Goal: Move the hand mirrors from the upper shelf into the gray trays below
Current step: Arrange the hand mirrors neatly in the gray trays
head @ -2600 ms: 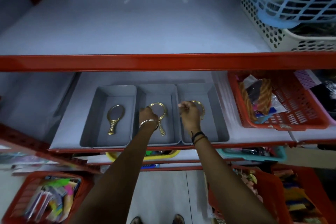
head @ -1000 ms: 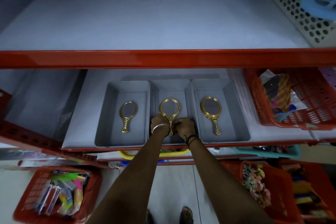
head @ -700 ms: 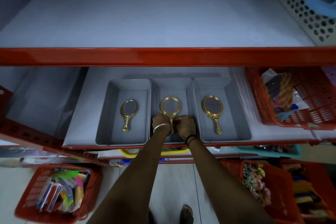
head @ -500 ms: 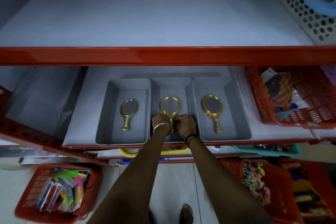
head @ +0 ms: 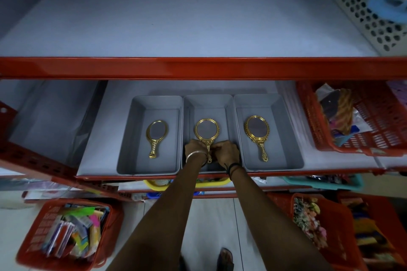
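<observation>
Both hands on the middle mirror's handle. Left hand (head: 195, 148) curled around it from the left, right hand (head: 226, 152) closed on it from the right; knuckles nearly touching over the handle. Handle tip pokes out just below them.

Change: 2.6 s ago each hand was on a separate mirror, left on the middle one, right on the right one. Right one got let go, and for the last second both hands have sat on the middle mirror (head: 206, 130) with almost no motion. Looks like final alignment, not transport.

State now:
- left tray (head: 125, 160): left mirror (head: 156, 134) flat on the floor, head toward the back wall, handle toward the front edge, slightly tilted. Untouched.
- middle tray (head: 208, 101): mirror flat or nearly so, centred between the side walls, handle end held near the front wall.
- right tray (head: 293, 156): right mirror (head: 256, 131) lying free, handle angled toward the front right corner.

The three trays stand side by side, walls touching, at the front edge of the lower shelf (head: 97, 138). Upper shelf (head: 176, 17) shows no mirrors; only the perforated baskets (head: 361, 6) at its right end.

Judgement: task essentially complete. What's left is releasing the middle mirror and pulling both hands out.
</observation>
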Motion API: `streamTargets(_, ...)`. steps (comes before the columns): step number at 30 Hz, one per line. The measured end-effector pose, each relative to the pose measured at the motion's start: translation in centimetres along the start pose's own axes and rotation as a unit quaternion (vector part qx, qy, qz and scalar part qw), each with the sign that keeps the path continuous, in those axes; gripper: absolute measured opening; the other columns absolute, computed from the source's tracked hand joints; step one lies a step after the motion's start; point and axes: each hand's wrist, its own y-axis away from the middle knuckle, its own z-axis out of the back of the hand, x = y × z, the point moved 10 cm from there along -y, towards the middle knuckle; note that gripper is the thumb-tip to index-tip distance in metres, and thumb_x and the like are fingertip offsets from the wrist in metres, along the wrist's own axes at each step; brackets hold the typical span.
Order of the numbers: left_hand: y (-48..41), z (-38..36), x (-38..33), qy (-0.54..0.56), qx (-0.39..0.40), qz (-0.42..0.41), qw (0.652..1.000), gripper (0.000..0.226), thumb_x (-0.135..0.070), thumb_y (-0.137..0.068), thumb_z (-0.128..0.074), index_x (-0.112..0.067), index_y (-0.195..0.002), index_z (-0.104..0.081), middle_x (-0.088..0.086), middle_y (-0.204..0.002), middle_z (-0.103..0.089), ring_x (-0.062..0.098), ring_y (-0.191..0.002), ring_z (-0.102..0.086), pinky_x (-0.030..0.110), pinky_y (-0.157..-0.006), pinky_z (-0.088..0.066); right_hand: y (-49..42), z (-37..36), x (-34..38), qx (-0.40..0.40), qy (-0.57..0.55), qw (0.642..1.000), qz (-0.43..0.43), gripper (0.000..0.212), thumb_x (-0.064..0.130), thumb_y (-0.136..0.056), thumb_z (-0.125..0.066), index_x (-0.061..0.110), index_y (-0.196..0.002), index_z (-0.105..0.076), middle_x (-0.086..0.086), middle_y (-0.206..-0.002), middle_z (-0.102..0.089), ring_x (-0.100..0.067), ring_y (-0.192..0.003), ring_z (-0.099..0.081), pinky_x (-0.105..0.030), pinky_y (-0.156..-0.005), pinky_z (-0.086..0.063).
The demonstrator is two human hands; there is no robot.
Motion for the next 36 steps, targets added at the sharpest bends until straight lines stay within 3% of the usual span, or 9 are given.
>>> streamTargets(6,1.3,1.0,-1.3,-0.006,-0.010,-0.028,1.000,0.028,-0.005,-0.089,-0.054,0.007,-0.112,-0.063,0.022,-0.115,-0.067,0.035,-0.107,-0.065,0.038,-0.086,-0.054,-0.2,0.0,-0.3,0.009,-0.042,0.999,-0.011,0.022,0.002,-0.085,-0.056,0.006,-0.090,-0.077,-0.014,-0.094,-0.077,-0.027,-0.088,-0.071,-0.037,-0.084,-0.059)
streamTargets(12,2.6,5.4,-4.4,-0.036,-0.081,-0.144,0.986,0.026,-0.001,-0.088,-0.048,0.006,-0.101,-0.069,0.024,-0.109,-0.070,0.036,-0.106,-0.064,0.036,-0.088,-0.050,0.6,1.9,1.5,-0.058,-0.048,0.997,-0.014,0.019,0.014,-0.082,-0.058,0.007,-0.078,-0.076,-0.011,-0.083,-0.075,-0.026,-0.075,-0.068,-0.031,-0.063,-0.054)
streamTargets(15,3.0,9.8,-4.8,0.001,-0.148,-0.187,0.971,0.025,0.001,-0.084,-0.048,0.005,-0.093,-0.071,0.024,-0.102,-0.072,0.037,-0.098,-0.067,0.034,-0.082,-0.048,1.0,2.2,4.7,-0.103,-0.083,0.991,0.020,0.020,0.020,-0.083,-0.059,0.009,-0.082,-0.075,-0.012,-0.089,-0.076,-0.028,-0.081,-0.069,-0.034,-0.069,-0.056)
streamTargets(18,2.1,14.8,-2.9,0.021,-0.212,-0.184,0.959,0.028,-0.007,-0.082,-0.048,0.001,-0.092,-0.073,0.022,-0.100,-0.073,0.036,-0.096,-0.068,0.032,-0.080,-0.048,1.6,0.3,8.7,-0.083,-0.141,0.984,0.073,0.017,0.018,-0.084,-0.062,0.005,-0.082,-0.072,-0.015,-0.086,-0.074,-0.030,-0.080,-0.069,-0.040,-0.075,-0.056)
streamTargets(24,-1.4,18.6,4.0,-0.065,-0.170,-0.072,0.981,0.028,-0.004,-0.089,-0.048,0.007,-0.105,-0.068,0.027,-0.114,-0.067,0.040,-0.110,-0.062,0.040,-0.093,-0.048,2.0,-6.5,13.6,-0.002,-0.151,0.984,0.091,0.014,0.002,-0.085,-0.057,-0.003,-0.089,-0.070,-0.023,-0.092,-0.073,-0.022,-0.076,-0.063,-0.045,-0.079,-0.057)
streamTargets(27,-1.9,17.7,5.6,-0.116,-0.124,-0.061,0.984,0.031,-0.009,-0.093,-0.044,0.007,-0.110,-0.066,0.024,-0.118,-0.066,0.036,-0.114,-0.061,0.037,-0.096,-0.048,1.7,-10.2,13.6,0.047,-0.081,0.995,0.044,0.017,0.000,-0.085,-0.053,-0.004,-0.077,-0.067,-0.024,-0.087,-0.070,-0.030,-0.083,-0.067,-0.030,-0.067,-0.050)
streamTargets(29,-2.2,17.1,6.3,-0.110,-0.112,-0.062,0.986,0.032,-0.009,-0.093,-0.043,0.004,-0.109,-0.067,0.022,-0.118,-0.067,0.034,-0.113,-0.062,0.035,-0.096,-0.048,1.4,-11.7,13.2,0.056,-0.028,0.998,0.019,0.020,0.000,-0.085,-0.050,-0.006,-0.079,-0.067,-0.025,-0.092,-0.070,-0.033,-0.090,-0.067,-0.025,-0.064,-0.042)
streamTargets(33,-3.4,17.1,7.3,-0.026,-0.109,-0.054,0.992,0.031,0.001,-0.087,-0.048,0.006,-0.111,-0.067,0.025,-0.119,-0.066,0.035,-0.113,-0.061,0.034,-0.097,-0.047,0.7,-12.7,12.2,0.036,-0.022,0.998,-0.039,0.022,0.000,-0.087,-0.049,-0.009,-0.101,-0.065,-0.024,-0.111,-0.068,-0.035,-0.103,-0.065,-0.026,-0.068,-0.046)
streamTargets(36,-3.7,17.4,7.0,0.015,-0.109,-0.057,0.992,0.033,0.006,-0.087,-0.046,0.008,-0.115,-0.064,0.027,-0.122,-0.063,0.036,-0.115,-0.059,0.036,-0.099,-0.046,0.0,-12.5,12.0,0.002,-0.030,0.998,-0.052,0.027,0.000,-0.087,-0.048,-0.005,-0.112,-0.058,-0.024,-0.120,-0.063,-0.036,-0.109,-0.061,-0.033,-0.082,-0.052)
